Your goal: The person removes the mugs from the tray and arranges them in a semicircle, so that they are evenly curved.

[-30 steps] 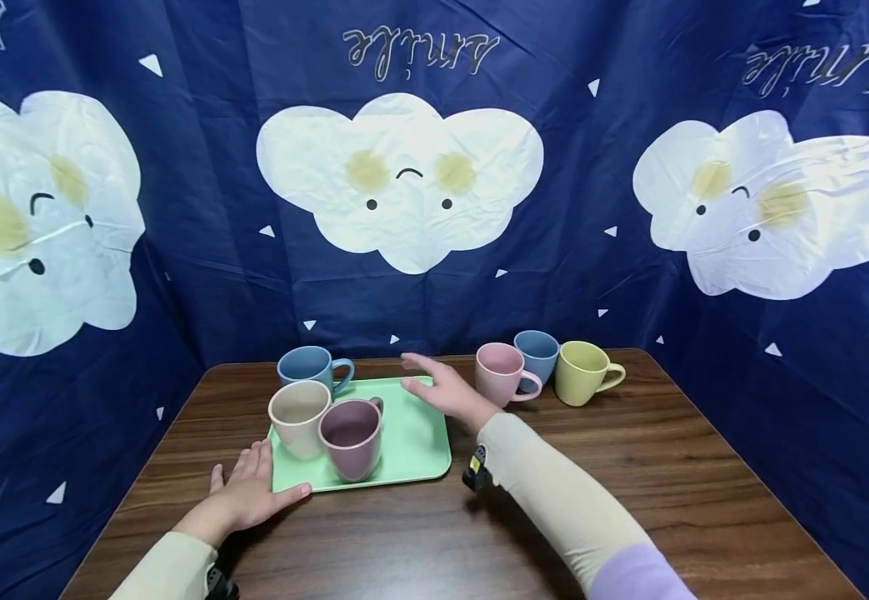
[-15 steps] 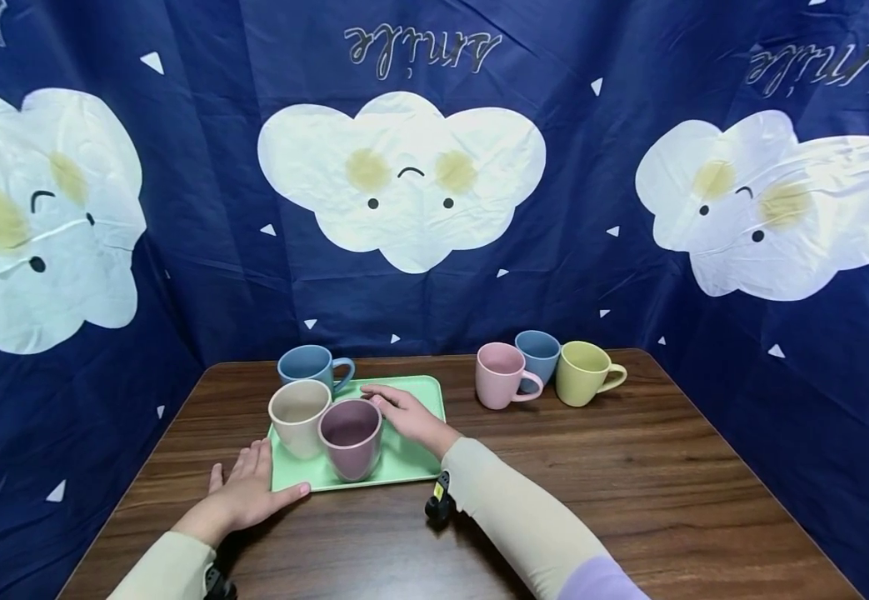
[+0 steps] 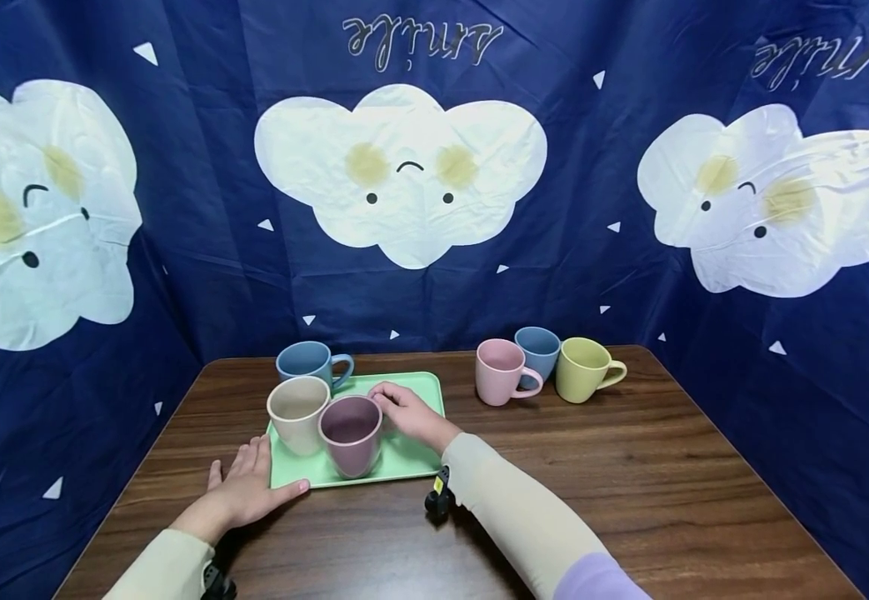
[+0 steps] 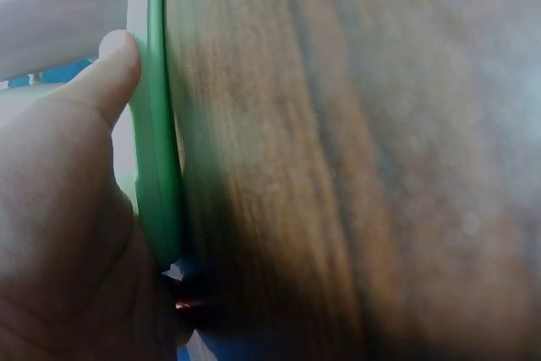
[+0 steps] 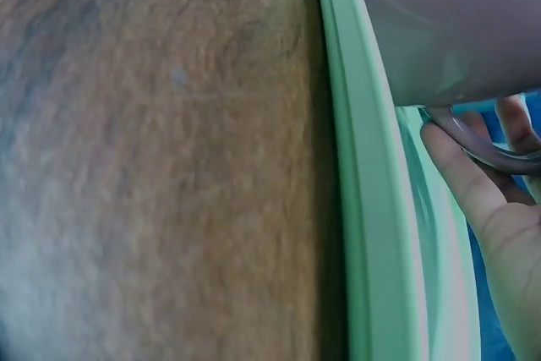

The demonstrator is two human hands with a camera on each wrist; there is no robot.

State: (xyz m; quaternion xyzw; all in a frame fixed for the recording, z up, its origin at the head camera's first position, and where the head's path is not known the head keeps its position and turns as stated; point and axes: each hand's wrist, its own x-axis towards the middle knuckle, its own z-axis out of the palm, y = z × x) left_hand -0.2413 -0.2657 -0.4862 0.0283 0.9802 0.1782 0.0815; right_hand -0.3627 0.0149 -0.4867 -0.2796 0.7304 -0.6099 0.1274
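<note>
A light green tray lies on the table with a purple mug and a cream mug standing on it. My right hand is at the purple mug's handle; in the right wrist view the thumb and fingers lie on either side of it and pinch it. At the tray's near left corner, my left hand rests with its fingers straight along the left side. Its thumb touches the front rim. A blue mug stands at the tray's far left corner, its base hidden behind the cream mug.
To the right of the tray stand a pink mug, a second blue mug and a yellow mug, close together on the wooden table. A dark blue cloth with cloud prints hangs behind and at both sides.
My right hand has moved left and down from above the tray's far right part to the purple mug's handle, where its fingers have closed in. The left hand and the mugs have stayed put.
</note>
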